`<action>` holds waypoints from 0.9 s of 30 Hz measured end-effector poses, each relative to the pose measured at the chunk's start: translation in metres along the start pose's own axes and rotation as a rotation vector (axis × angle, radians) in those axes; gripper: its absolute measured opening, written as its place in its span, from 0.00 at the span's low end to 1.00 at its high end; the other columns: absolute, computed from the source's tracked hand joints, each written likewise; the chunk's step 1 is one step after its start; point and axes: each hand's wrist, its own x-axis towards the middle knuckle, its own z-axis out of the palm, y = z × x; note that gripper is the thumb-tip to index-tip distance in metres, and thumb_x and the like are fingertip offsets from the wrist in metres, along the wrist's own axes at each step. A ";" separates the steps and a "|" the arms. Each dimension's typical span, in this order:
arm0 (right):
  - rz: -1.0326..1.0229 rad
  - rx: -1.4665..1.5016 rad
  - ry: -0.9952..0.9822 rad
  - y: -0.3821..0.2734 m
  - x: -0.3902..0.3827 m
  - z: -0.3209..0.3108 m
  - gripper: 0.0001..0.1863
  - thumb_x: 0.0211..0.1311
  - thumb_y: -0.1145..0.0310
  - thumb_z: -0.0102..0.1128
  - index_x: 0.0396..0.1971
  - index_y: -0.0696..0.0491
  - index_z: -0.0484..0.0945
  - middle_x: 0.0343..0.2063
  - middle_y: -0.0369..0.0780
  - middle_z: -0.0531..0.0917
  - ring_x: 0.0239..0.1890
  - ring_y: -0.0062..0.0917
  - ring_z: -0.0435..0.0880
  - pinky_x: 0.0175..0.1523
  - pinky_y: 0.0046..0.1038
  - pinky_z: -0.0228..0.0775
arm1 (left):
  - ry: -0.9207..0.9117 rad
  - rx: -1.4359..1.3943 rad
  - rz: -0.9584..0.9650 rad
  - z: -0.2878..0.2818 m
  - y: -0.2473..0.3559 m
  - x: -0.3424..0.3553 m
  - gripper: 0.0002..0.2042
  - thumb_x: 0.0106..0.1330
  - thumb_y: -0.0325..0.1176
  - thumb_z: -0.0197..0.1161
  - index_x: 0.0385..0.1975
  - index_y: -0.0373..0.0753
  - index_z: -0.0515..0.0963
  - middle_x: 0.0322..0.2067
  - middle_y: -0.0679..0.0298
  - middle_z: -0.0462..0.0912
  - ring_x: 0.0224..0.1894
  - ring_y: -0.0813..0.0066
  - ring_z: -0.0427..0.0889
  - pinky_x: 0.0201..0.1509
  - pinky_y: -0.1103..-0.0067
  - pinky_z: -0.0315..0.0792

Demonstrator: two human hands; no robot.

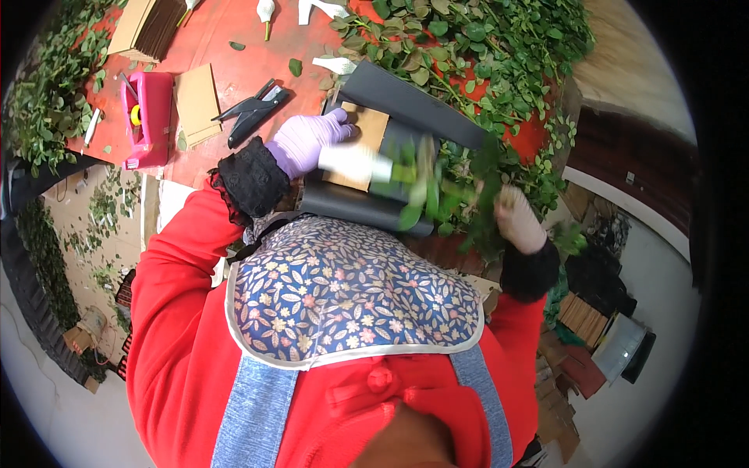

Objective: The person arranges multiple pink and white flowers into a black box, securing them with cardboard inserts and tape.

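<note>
My left hand (310,140), in a lavender glove, rests with bent, slightly parted fingers on a brown cardboard piece (365,123) in a black holder (421,99). My right hand (516,220), light-coloured and blurred, is closed on leafy stems (427,187) tipped with a white-sleeved flower head (355,161). That head lies across the cardboard, just right of my left hand; motion blurs it.
The red table (226,31) holds a black stapler (255,109), a pink tape dispenser (147,121), cardboard sheets (199,104), a cardboard stack (136,30) and several white-sleeved heads (265,12). Heaped leafy stems (484,39) cover its right side, more its left (43,93).
</note>
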 end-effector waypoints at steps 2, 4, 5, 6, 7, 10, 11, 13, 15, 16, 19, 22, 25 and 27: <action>-0.034 0.090 0.226 0.056 0.022 -0.001 0.09 0.66 0.72 0.48 0.42 0.56 0.75 0.32 0.35 0.77 0.25 0.16 0.72 0.29 0.21 0.67 | -0.181 0.115 -0.135 -0.010 0.010 0.005 0.18 0.60 0.29 0.59 0.52 0.46 0.75 0.49 0.61 0.74 0.37 0.57 0.82 0.37 0.70 0.78; 0.033 0.388 0.210 0.066 0.023 0.002 0.11 0.68 0.71 0.46 0.47 0.56 0.72 0.32 0.34 0.77 0.23 0.14 0.71 0.26 0.19 0.67 | -0.127 0.115 -0.072 -0.010 0.009 0.004 0.18 0.61 0.28 0.58 0.52 0.45 0.75 0.46 0.61 0.75 0.37 0.59 0.82 0.37 0.72 0.77; 0.105 0.644 0.102 0.043 0.023 0.001 0.13 0.69 0.70 0.45 0.50 0.57 0.69 0.33 0.34 0.77 0.22 0.13 0.72 0.25 0.18 0.67 | -0.122 0.114 -0.086 -0.003 0.002 0.001 0.18 0.61 0.28 0.58 0.52 0.45 0.75 0.46 0.61 0.75 0.37 0.59 0.82 0.37 0.72 0.77; 0.069 0.631 0.000 0.027 0.022 0.006 0.12 0.69 0.71 0.45 0.49 0.57 0.71 0.33 0.33 0.78 0.24 0.13 0.72 0.29 0.19 0.68 | 0.017 -0.051 -0.049 0.010 -0.009 -0.003 0.17 0.62 0.28 0.57 0.51 0.44 0.75 0.43 0.61 0.75 0.36 0.60 0.81 0.37 0.72 0.76; 0.030 0.617 -0.106 0.011 0.022 0.010 0.12 0.68 0.72 0.46 0.48 0.57 0.72 0.33 0.32 0.79 0.27 0.13 0.73 0.32 0.19 0.68 | 0.158 -0.215 -0.015 0.019 -0.014 -0.008 0.16 0.63 0.28 0.56 0.51 0.44 0.75 0.41 0.61 0.75 0.35 0.60 0.81 0.37 0.73 0.76; 0.039 0.436 -0.263 0.023 0.027 0.033 0.07 0.66 0.73 0.47 0.40 0.56 0.73 0.28 0.35 0.77 0.28 0.18 0.73 0.35 0.24 0.67 | -0.116 0.002 0.018 -0.007 -0.008 0.002 0.15 0.66 0.27 0.53 0.52 0.42 0.76 0.40 0.60 0.75 0.38 0.60 0.80 0.39 0.73 0.74; -0.005 0.247 -0.253 0.028 0.032 0.042 0.06 0.65 0.73 0.47 0.37 0.57 0.72 0.25 0.37 0.75 0.27 0.22 0.71 0.34 0.26 0.65 | -0.191 -0.024 -0.030 -0.015 -0.004 0.005 0.15 0.66 0.29 0.55 0.52 0.40 0.75 0.41 0.59 0.74 0.41 0.59 0.80 0.41 0.73 0.74; -0.153 -0.085 -0.188 0.030 0.040 0.054 0.05 0.64 0.74 0.47 0.36 0.57 0.72 0.22 0.39 0.72 0.25 0.25 0.69 0.32 0.28 0.64 | -0.195 -0.043 -0.011 -0.016 -0.004 0.004 0.15 0.66 0.29 0.56 0.52 0.39 0.75 0.42 0.59 0.74 0.41 0.59 0.80 0.42 0.72 0.74; -0.262 -0.223 -0.136 0.029 0.046 0.064 0.05 0.64 0.74 0.47 0.36 0.57 0.72 0.22 0.38 0.72 0.24 0.25 0.68 0.32 0.28 0.64 | -0.285 -0.093 -0.058 -0.026 0.000 0.005 0.20 0.63 0.35 0.61 0.54 0.37 0.73 0.46 0.57 0.72 0.43 0.57 0.79 0.46 0.70 0.74; -0.188 -0.065 -0.160 0.030 0.047 0.068 0.06 0.64 0.74 0.47 0.36 0.57 0.72 0.23 0.40 0.73 0.25 0.27 0.69 0.32 0.29 0.65 | -0.291 -0.090 -0.059 -0.028 0.002 0.004 0.20 0.63 0.35 0.61 0.54 0.37 0.73 0.46 0.57 0.72 0.43 0.57 0.79 0.46 0.70 0.74; -0.108 0.112 -0.183 0.034 0.048 0.077 0.05 0.63 0.74 0.47 0.35 0.58 0.72 0.23 0.40 0.74 0.25 0.26 0.70 0.32 0.30 0.66 | -0.279 -0.091 -0.061 -0.034 0.010 0.004 0.31 0.56 0.45 0.68 0.57 0.34 0.71 0.50 0.52 0.71 0.47 0.52 0.77 0.50 0.67 0.73; -0.162 0.021 -0.170 0.054 0.046 0.083 0.06 0.63 0.70 0.51 0.33 0.58 0.73 0.25 0.41 0.76 0.27 0.30 0.73 0.36 0.30 0.69 | -0.268 -0.018 -0.095 -0.035 0.020 0.005 0.38 0.46 0.46 0.73 0.57 0.33 0.70 0.53 0.50 0.70 0.49 0.51 0.77 0.52 0.67 0.73; -0.190 -0.320 -0.133 -0.012 0.033 0.050 0.10 0.63 0.65 0.52 0.31 0.57 0.75 0.28 0.44 0.80 0.32 0.38 0.78 0.41 0.33 0.72 | -0.283 0.070 -0.131 -0.028 0.027 0.004 0.38 0.45 0.43 0.74 0.58 0.35 0.69 0.54 0.53 0.70 0.48 0.54 0.78 0.50 0.68 0.74; -0.480 -0.489 0.239 -0.064 0.019 0.003 0.14 0.63 0.61 0.51 0.33 0.57 0.79 0.28 0.45 0.81 0.33 0.38 0.80 0.42 0.37 0.72 | -0.323 0.126 -0.187 -0.027 0.033 0.004 0.38 0.44 0.43 0.74 0.58 0.36 0.68 0.53 0.55 0.70 0.47 0.55 0.78 0.48 0.68 0.74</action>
